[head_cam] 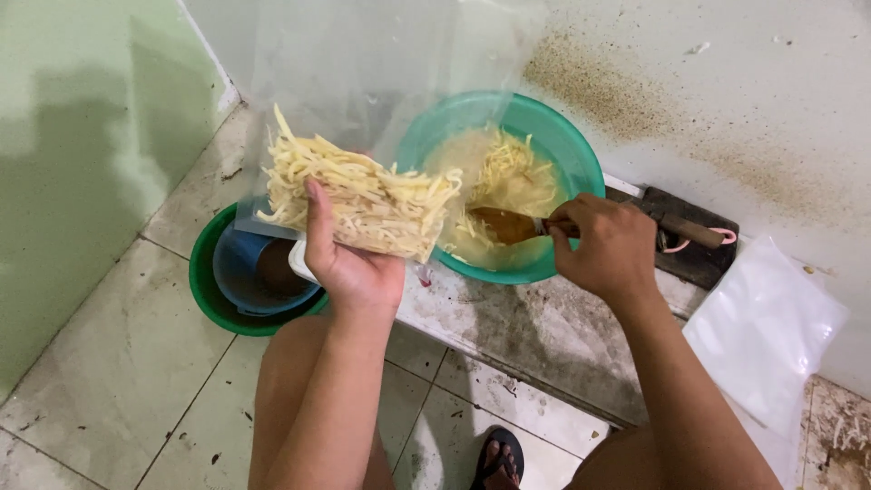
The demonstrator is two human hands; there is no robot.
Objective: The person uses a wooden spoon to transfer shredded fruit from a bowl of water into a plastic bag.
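Centre frame, our left hand grips the clear bag of pale strips from below, mouth tilted up; our right hand closes round a spoon in the green bowl.

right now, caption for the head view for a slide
Left hand holds a clear bag of pale strips; right hand works a spoon in a green bowl.

Left hand raised, fingers curled, thumb up, gripping. Right hand closed in fist, forearm extended forward.
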